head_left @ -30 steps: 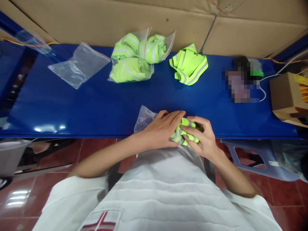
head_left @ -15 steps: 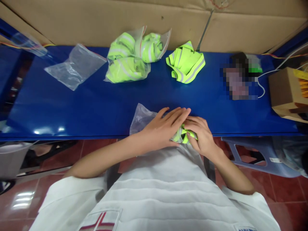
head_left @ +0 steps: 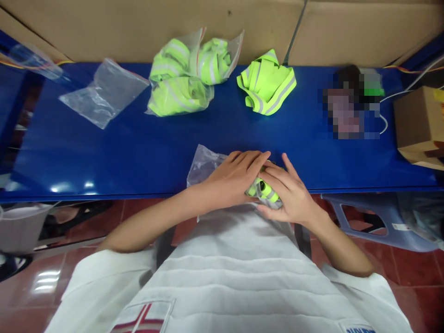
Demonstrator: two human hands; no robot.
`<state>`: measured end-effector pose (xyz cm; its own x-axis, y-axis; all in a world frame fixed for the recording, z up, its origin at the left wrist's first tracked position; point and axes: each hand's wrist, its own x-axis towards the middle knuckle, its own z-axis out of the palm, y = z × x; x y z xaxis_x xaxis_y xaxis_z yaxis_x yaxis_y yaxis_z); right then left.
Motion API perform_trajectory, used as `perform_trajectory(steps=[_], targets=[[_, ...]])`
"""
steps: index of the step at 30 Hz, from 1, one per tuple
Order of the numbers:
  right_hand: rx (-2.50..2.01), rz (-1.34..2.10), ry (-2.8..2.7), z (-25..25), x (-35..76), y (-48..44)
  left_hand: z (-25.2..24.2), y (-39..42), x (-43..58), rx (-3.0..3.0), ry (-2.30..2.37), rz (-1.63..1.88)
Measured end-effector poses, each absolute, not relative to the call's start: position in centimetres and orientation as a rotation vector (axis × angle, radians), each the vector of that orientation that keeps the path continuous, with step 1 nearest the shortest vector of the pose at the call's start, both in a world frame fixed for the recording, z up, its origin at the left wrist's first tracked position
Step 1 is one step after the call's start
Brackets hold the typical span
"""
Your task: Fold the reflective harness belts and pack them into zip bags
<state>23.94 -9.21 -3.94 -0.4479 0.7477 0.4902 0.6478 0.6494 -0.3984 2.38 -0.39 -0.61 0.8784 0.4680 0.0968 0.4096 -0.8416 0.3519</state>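
Note:
At the near table edge, my left hand (head_left: 232, 180) lies over a clear plastic bag (head_left: 204, 163), gripping it with its fingers together and its thumb hidden. A bundled neon-yellow reflective strap (head_left: 266, 189) with grey stripes shows between my hands, partly inside the bag's plastic. My right hand (head_left: 287, 189) is closed round the bundle's right side, thumb on the near side and one finger sticking out away from me. Much of the bundle is covered by my fingers.
Several bagged yellow straps (head_left: 178, 97) lie at the back of the blue table (head_left: 166, 157). A loose folded strap (head_left: 267, 85) is right of them, a flat plastic bag (head_left: 106, 92) left. A cardboard box (head_left: 416, 120) and blurred items (head_left: 347, 106) stand right.
My right hand has opened slightly around the bundle, its thumb shifting toward me and one finger lifting outward. More of the bundle's near side shows. My left hand has barely moved.

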Motion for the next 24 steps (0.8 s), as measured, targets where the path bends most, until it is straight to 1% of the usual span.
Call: perform_trajectory(steps=[2,5,10,13,15,20,22,24], targets=[[-1.106,0.172,-2.313,-4.1,24.4,-9.8,-0.4,0.2,2.2,2.627,0.626,0.232],[-1.013,0.146,-2.335,-3.7,25.5,-9.7,0.7,1.0,2.0,2.499,0.615,0.175],[-1.019,0.417,-2.244,-0.4,26.5,-7.8,3.1,2.2,1.6,2.258,0.589,-0.015],[-1.072,0.481,-2.172,1.1,26.1,-7.0,3.5,2.8,1.4,2.08,0.469,-0.001],[-1.104,0.469,-2.164,1.2,25.6,-6.7,3.2,3.1,1.6,1.968,0.384,0.042],[-1.112,0.464,-2.226,0.0,24.2,-6.3,3.0,3.1,3.2,1.82,0.346,0.105],[-1.082,0.389,-2.106,-0.1,23.7,-6.2,3.3,3.2,3.8,1.738,0.29,0.123],[-1.067,0.287,-1.945,0.4,23.3,-6.0,3.5,3.5,4.1,1.655,0.34,0.16]])
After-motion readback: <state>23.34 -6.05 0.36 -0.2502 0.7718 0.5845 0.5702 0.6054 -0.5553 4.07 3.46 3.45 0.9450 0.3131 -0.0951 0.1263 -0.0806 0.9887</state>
